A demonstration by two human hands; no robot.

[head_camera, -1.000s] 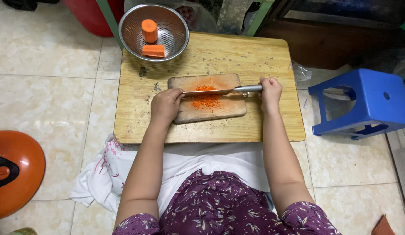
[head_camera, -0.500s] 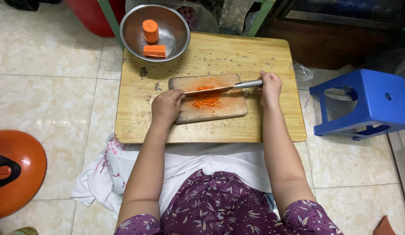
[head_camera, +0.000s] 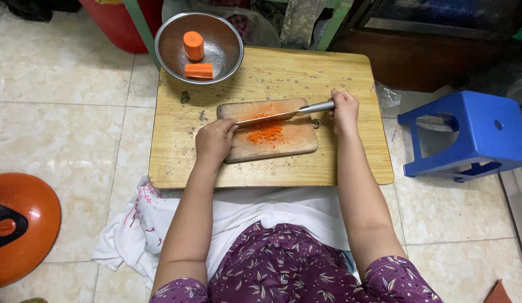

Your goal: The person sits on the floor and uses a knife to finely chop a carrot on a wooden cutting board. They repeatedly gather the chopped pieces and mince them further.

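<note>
The right hand [head_camera: 344, 111] is closed around the metal handle of a knife [head_camera: 283, 114], whose blade runs toward nine o'clock across a small wooden cutting board [head_camera: 294, 140]; the blade's far end lies under the fingertips of the left hand [head_camera: 214, 141], which rests curled on the board's nine o'clock end, fingers bent and pressing on the blade's back rather than gripping anything; just below the blade, at the board's centre, sits a heap of finely chopped carrot [head_camera: 265, 133], with a thinner scatter of orange bits above the blade; the cutting board lies on a larger pale wooden surface [head_camera: 351, 163] set low on the tiled floor [head_camera: 64, 112]; at the surface's eleven o'clock corner stands a round metal colander [head_camera: 221, 56] holding two carrot chunks [head_camera: 193, 45], one upright and one lying on its side, well apart from the hands; at three o'clock of the surface, on the floor, stands a blue plastic stool [head_camera: 474, 134]; at eight o'clock lies an orange round lid [head_camera: 25, 224]; a white cloth [head_camera: 132, 235] is spread beneath the person's lap, touching the surface's near edge.
</note>
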